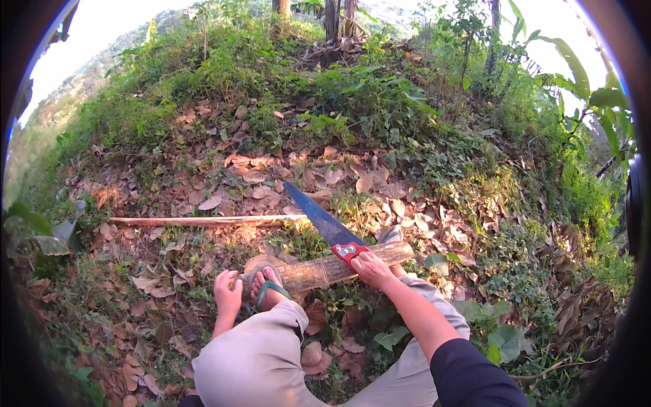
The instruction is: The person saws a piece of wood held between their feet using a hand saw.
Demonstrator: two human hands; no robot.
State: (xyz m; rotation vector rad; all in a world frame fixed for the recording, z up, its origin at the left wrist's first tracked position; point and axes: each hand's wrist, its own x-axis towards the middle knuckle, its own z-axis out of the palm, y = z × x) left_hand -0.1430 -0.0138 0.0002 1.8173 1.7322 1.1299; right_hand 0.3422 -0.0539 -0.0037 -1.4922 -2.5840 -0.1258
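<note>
I see the right hand (371, 268) clenched on the red handle of the handsaw (324, 222), blade angled up-left over leaf litter. The log (339, 266) lies across under it, pinned by a sandalled foot (266, 285). Left hand (228, 293) open, resting nr the foot, holding nothing. Risk, imo: log rolls on the slope, blade skips toward toes.

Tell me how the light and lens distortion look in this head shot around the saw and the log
Head view: patchy low sunlight dapples the dry leaves; the sky at the top corners is blown out white. The saw and log are fairly sharp, partly shaded. Fisheye bending and a dark rim crowd the edges; the thin pole looks slightly bowed.
</note>
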